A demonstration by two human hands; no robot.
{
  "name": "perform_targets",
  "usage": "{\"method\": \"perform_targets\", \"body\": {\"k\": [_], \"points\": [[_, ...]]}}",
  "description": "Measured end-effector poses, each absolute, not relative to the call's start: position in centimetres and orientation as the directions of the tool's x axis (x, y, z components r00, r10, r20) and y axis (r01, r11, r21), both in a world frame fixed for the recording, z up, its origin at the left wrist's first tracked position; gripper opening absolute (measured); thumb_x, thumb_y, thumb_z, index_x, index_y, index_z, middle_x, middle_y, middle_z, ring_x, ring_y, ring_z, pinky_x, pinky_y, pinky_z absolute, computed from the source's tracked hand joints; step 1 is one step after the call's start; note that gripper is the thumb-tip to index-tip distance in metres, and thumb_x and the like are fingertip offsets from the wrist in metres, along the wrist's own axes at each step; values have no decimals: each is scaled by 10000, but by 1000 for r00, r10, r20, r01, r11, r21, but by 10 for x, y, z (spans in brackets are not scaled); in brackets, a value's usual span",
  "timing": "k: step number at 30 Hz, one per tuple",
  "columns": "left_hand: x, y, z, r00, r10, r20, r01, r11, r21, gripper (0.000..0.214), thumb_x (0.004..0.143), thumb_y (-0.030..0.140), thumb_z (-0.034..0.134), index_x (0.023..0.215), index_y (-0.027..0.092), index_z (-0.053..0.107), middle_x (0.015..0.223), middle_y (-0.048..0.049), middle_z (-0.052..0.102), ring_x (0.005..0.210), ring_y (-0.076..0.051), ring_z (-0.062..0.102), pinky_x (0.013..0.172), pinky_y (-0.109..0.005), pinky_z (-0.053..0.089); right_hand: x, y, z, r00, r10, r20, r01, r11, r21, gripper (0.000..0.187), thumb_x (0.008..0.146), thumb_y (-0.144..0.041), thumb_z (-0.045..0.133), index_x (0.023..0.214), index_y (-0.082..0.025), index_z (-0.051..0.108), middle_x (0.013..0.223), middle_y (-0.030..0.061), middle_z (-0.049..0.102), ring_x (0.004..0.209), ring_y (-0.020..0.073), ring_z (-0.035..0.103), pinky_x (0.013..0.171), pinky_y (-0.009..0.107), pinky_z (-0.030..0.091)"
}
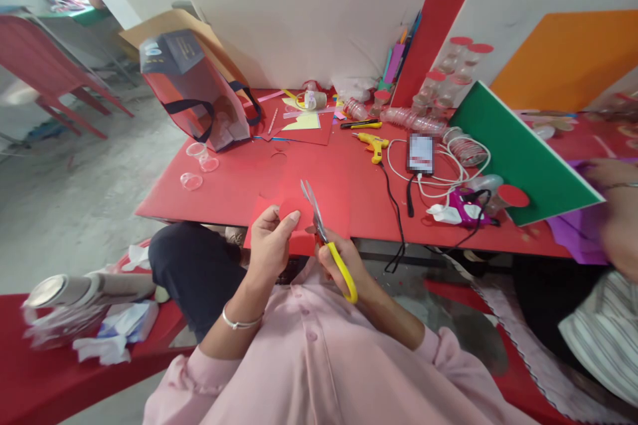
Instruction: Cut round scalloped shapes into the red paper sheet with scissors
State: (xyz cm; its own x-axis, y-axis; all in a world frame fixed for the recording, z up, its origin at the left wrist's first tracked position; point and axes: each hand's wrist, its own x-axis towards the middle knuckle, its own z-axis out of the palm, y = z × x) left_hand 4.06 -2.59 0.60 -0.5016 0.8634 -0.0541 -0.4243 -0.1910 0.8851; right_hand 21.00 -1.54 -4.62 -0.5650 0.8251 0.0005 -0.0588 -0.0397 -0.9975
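Left hand (270, 242): fingers closed, thumb on top, pinching a red paper disc (290, 207) by its near edge.
Disc position: held up over the near edge of the red counter (234, 176), in front of the person's pink shirt (299, 352).
Right hand (353, 262): fingers wrapped round the yellow handles of the scissors (319, 220); exact finger placement in the loops I couldn't tell.
Blades: slightly parted, tips pointing away from the person, just right of the disc. Whether they touched paper, couldn't tell from where I stood.
Wrist: silver-toned bangle (242, 324) on the left arm.
Counter, left: three clear plastic cups (191, 180) near a large paper bag (197, 93) with dark straps.
Counter, back: spool of twine (315, 101) near pale yellow paper (304, 121); black and yellow cutter knives (361, 124) lay side by side.
Counter, right: yellow glue gun (375, 146) on its side, black cord running over the near edge; phone (421, 153) beside it, white cable (399, 169) looped around; magenta power strip (467, 207) nearer the edge.
Boards: green board (523, 146) tilted across the right part; orange board (568, 60) behind it, against the wall.
Cups, right: red-topped plastic cups (451, 80) stacked behind the phone, more clear ones lying in a row.
Far right: co-worker's arm (621, 212), blurred, by purple sheet material (578, 232).
Bench, left: red bench (30, 372) carried tissues (129, 322) and rolls (57, 292).
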Motion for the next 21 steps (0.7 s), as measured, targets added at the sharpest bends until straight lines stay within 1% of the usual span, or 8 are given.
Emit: {"method": "perform_targets", "body": {"k": [4, 7, 10, 12, 15, 17, 18, 21], "points": [[40, -27, 3, -488, 871, -54, -413, -176, 894, 428, 684, 456, 1077, 791, 208, 746, 829, -15, 800, 714, -142, 714, 745, -284, 627, 208, -9, -41, -473, 881, 20, -122, -42, -992, 717, 972, -820, 766, 1387, -235, 771, 695, -64, 445, 539, 128, 386, 490, 267, 346], [38, -26, -2, -478, 878, -32, -357, -161, 920, 430, 714, 476, 1073, 791, 195, 756, 760, -6, 752, 643, -113, 655, 662, -239, 570, 205, 4, -27, -363, 930, 49, -148, -5, -989, 661, 918, -692, 896, 1390, -257, 744, 806, -30, 608, 622, 137, 524, 566, 267, 464], [37, -26, -6, -458, 888, -20, -310, -140, 940, 448, 735, 511, 1062, 771, 186, 756, 699, 1, 703, 581, -96, 592, 579, -221, 496, 200, 19, -11, -313, 946, 81, -154, 33, -987, 667, 888, -592, 937, 1429, -274, 712, 899, 5, 720, 752, 179, 662, 678, 295, 571], [36, -26, -7, -436, 900, -23, -304, -123, 945, 458, 745, 532, 1054, 770, 185, 756, 689, -2, 700, 571, -98, 589, 569, -224, 485, 196, 26, -5, -309, 946, 97, -149, 53, -987, 635, 878, -535, 940, 1413, -275, 716, 908, 6, 738, 763, 183, 683, 687, 300, 584], [34, -27, -9, -399, 917, -7, -277, -113, 954, 432, 800, 512, 1026, 766, 182, 750, 678, 3, 689, 569, -91, 582, 585, -219, 489, 192, 32, -1, -320, 942, 101, -130, 62, -990, 587, 876, -472, 925, 1381, -257, 720, 864, -20, 714, 691, 157, 650, 638, 281, 559], [32, -27, -11, -376, 926, 33, -246, -134, 960, 365, 846, 478, 1001, 859, 189, 778, 763, -8, 731, 606, -98, 616, 600, -219, 510, 192, 33, -2, -327, 940, 94, -123, 56, -991, 581, 879, -448, 915, 1384, -246, 712, 834, -40, 690, 640, 135, 615, 603, 265, 538], [31, -27, -12, -367, 928, 66, -221, -156, 963, 343, 856, 463, 996, 957, 202, 798, 851, -22, 767, 649, -111, 655, 617, -227, 536, 192, 33, -2, -336, 938, 88, -122, 49, -991, 586, 882, -444, 911, 1393, -245, 705, 825, -47, 681, 620, 129, 603, 586, 260, 528], [28, -27, -14, -329, 919, 216, -72, -252, 965, 521, 873, 449, 983, 1307, 255, 771, 1172, -85, 813, 889, -198, 780, 770, -313, 653, 194, 32, -4, -377, 924, 71, -126, 25, -992, 610, 905, -463, 898, 1434, -248, 683, 826, -48, 674, 595, 129, 609, 551, 256, 515]]}}
